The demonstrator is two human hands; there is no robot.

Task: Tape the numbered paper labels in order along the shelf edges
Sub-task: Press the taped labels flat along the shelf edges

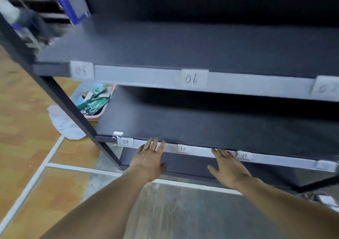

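Observation:
A dark shelving unit fills the view. Its upper shelf edge point(146, 77) carries taped paper labels 05 point(82, 70), 06 point(191, 79) and a blurred third one point(325, 88). The lower shelf edge point(275, 160) carries labels 09 point(125, 142), 10 point(183, 149), 11 point(244, 155) and one more at the right point(322, 164). My left hand point(149, 156) lies flat with fingers spread, fingertips on the lower edge between 09 and 10. My right hand point(227, 167) is also flat, fingertips touching the edge just left of 11. Neither hand holds anything.
A pink basket point(102, 110) with green and blue packets sits on the floor behind the shelf's slanted dark post point(60, 95). A white plastic bag point(64, 123) lies beside it. Blue bins point(64, 1) stand at the upper left. A crumpled tape scrap point(118, 133) sticks near 09.

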